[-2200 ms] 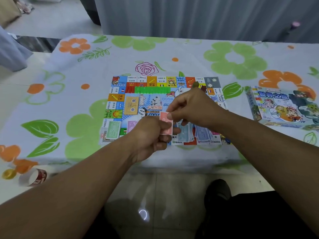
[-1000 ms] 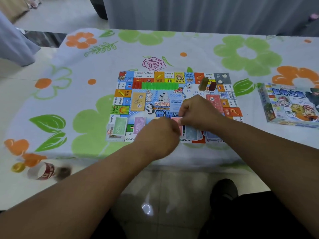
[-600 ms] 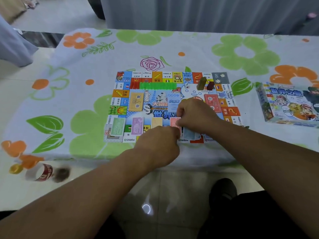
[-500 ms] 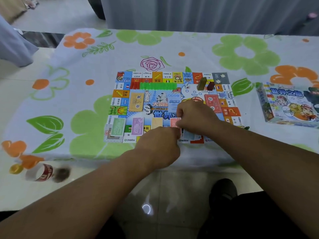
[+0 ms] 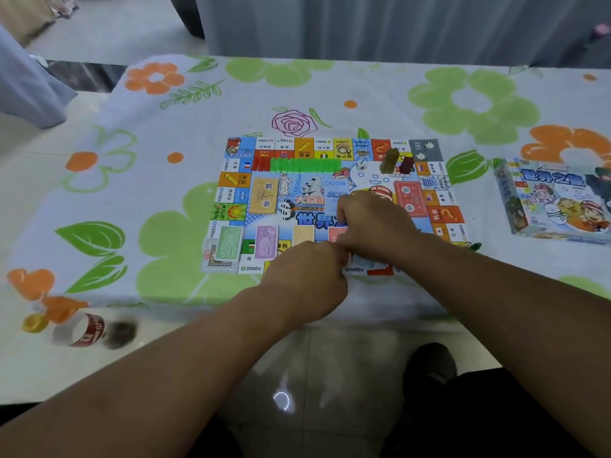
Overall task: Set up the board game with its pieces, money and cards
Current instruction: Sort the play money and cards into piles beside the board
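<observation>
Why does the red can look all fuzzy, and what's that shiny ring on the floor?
In the head view the red can near the left edge is smeared by blur; the shiny ring is a light's glare on the glossy floor; the game board looks fairly sharp.

— What sort of place is this?
— A home, by the looks: a flower-print cloth (image 5: 165, 206) covers the counter (image 5: 363, 94), grey curtains (image 5: 396, 24) hang past its far edge, glossy floor tiles (image 5: 314, 358) below.
</observation>
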A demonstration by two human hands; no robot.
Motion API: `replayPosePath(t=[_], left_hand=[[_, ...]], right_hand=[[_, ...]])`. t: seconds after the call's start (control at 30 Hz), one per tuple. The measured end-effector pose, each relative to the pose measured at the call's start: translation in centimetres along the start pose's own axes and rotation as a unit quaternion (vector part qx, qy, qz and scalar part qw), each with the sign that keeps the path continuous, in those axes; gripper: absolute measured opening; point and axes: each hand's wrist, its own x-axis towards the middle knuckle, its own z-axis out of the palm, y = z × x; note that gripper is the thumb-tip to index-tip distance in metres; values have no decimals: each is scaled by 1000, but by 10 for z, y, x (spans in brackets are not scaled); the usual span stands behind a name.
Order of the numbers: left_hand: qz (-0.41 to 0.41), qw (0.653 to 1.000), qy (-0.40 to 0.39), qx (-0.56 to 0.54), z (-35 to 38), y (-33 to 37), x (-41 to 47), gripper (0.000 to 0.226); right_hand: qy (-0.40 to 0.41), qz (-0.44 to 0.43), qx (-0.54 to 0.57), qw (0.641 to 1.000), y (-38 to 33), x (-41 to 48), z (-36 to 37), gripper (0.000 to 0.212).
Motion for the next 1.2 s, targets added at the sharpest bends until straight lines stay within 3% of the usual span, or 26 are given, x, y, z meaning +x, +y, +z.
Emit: replayPosePath(t=[0.27, 0.43, 0.57, 0.77, 1.0, 1.2], left_hand=[[1, 1000, -5, -7, -2, 0, 1, 33], [-7, 1000, -4, -4, -2, -2, 3, 32], [-16, 1000, 26, -2, -4, -3, 4, 30], [-13, 999, 36, -9, -4, 1, 7, 36], [58, 998, -14, -1, 8, 16, 3, 44], [74, 996, -40, 23, 12, 20, 6, 44]], right_hand=[[-11, 46, 120, 992, 4, 5, -36, 16], [-65, 68, 113, 989, 19, 6, -53, 9], [-111, 78, 107, 985, 29, 6, -45, 20], [-160, 14, 1, 987, 32, 5, -33, 65], [-145, -13, -51, 988, 34, -1, -24, 59], [-161, 5, -27, 987, 36, 0, -24, 58]])
